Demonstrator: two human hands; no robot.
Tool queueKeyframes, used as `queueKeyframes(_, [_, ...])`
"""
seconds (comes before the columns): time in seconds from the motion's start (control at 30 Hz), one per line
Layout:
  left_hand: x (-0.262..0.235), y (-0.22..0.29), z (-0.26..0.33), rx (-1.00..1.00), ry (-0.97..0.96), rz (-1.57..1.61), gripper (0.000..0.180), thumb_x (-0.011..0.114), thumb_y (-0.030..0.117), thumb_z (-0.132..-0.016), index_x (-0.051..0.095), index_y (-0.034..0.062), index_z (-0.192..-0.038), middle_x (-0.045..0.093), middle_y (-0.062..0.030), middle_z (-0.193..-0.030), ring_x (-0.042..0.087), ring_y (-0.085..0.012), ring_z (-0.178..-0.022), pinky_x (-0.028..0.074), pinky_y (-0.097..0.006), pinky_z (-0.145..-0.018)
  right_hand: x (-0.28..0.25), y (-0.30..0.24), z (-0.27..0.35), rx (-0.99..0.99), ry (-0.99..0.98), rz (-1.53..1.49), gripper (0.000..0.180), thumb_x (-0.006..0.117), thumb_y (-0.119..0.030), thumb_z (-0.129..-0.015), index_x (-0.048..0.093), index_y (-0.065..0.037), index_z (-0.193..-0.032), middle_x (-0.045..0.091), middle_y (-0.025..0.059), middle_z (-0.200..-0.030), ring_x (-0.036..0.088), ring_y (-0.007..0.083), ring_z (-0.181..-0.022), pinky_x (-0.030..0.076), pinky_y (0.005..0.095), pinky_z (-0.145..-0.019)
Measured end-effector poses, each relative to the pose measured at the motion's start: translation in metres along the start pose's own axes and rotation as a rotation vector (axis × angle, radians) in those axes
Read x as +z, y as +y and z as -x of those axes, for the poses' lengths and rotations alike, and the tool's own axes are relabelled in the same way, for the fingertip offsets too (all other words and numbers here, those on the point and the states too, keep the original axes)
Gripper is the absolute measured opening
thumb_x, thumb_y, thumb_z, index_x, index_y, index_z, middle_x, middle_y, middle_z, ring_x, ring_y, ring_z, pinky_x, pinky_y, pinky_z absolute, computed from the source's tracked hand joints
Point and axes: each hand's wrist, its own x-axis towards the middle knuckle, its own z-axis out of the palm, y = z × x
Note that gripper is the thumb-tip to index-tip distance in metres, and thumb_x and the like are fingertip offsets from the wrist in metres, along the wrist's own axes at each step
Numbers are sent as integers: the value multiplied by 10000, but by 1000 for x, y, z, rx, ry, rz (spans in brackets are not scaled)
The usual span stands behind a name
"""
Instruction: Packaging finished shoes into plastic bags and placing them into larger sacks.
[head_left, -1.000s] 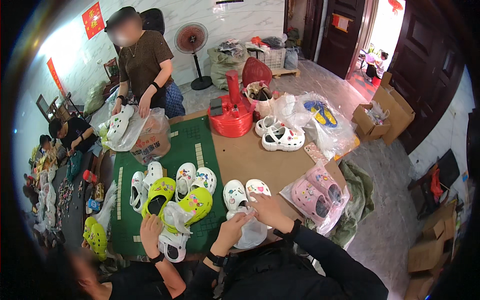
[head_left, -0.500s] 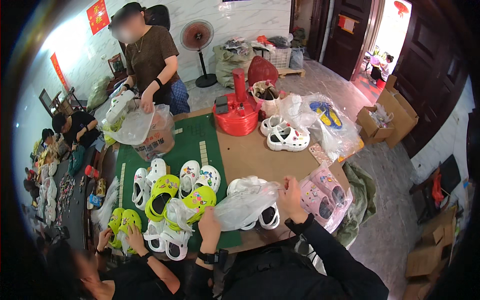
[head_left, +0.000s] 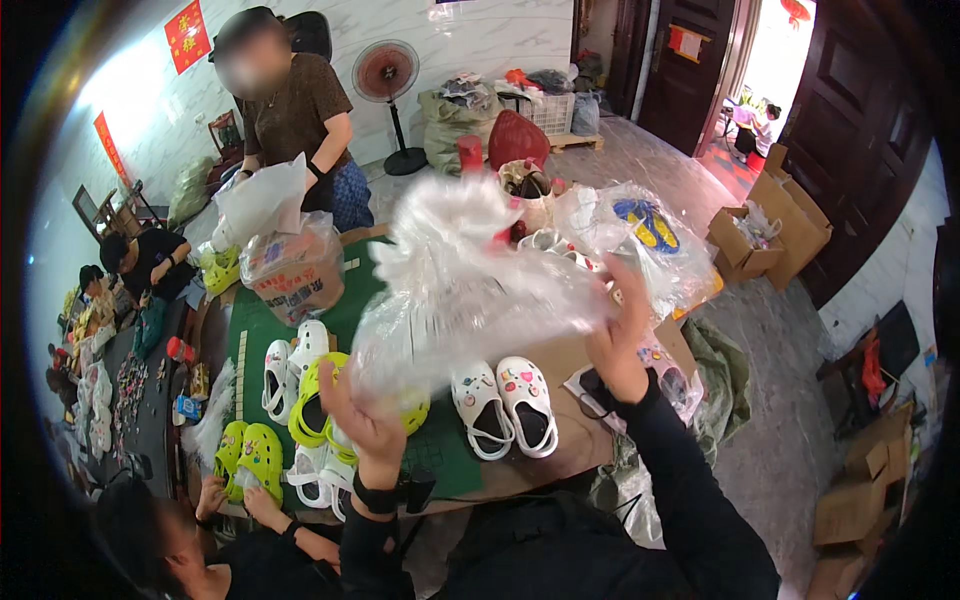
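Note:
A clear plastic bag (head_left: 470,300) billows up above the table, blurred by motion and spread between my two hands. Its lower left edge is in my left hand (head_left: 368,425), over the lime-green clogs (head_left: 322,400). My right hand (head_left: 625,335) grips the opposite end. Below the bag stands a pair of white clogs (head_left: 505,408) with colourful charms, toes pointing away from me. Pink clogs (head_left: 672,380) lie partly hidden behind my right wrist. More white clogs (head_left: 292,368) stand at the left, and the bag covers part of the group there.
A co-worker at the lower left touches lime-green clogs (head_left: 250,460). Across the table another person stands behind a printed plastic bag (head_left: 297,268). Blue-and-yellow footwear (head_left: 648,226) lies in clear plastic at the far right. Cardboard boxes (head_left: 768,222) sit on the floor.
Both hands have lifted the plastic bag and spread it wide, uncovering the white clogs beneath. My left hand moved left, my right hand up and right.

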Motion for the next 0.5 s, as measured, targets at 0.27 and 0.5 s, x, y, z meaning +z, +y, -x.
queueKeyframes(0.27, [-36,-99,144,304,-1611,-43,266,492,73,-714,596,81,-958,591,-119,-745,594,-280,-668,462,-388,-560,-9,162,213,381,-1373,182,188,561,-108,-675,630,-60,-843,591,198,-965,576,289,-798,446,385,-650])
queueKeyframes(0.5, [-6,-32,38,-288,-908,33,280,393,135,-881,513,-37,-1066,584,-202,-875,613,-238,-799,501,-352,-642,0,67,37,-115,-695,480,294,567,-106,-671,614,-77,-960,562,141,-704,514,294,-590,421,367,-534])
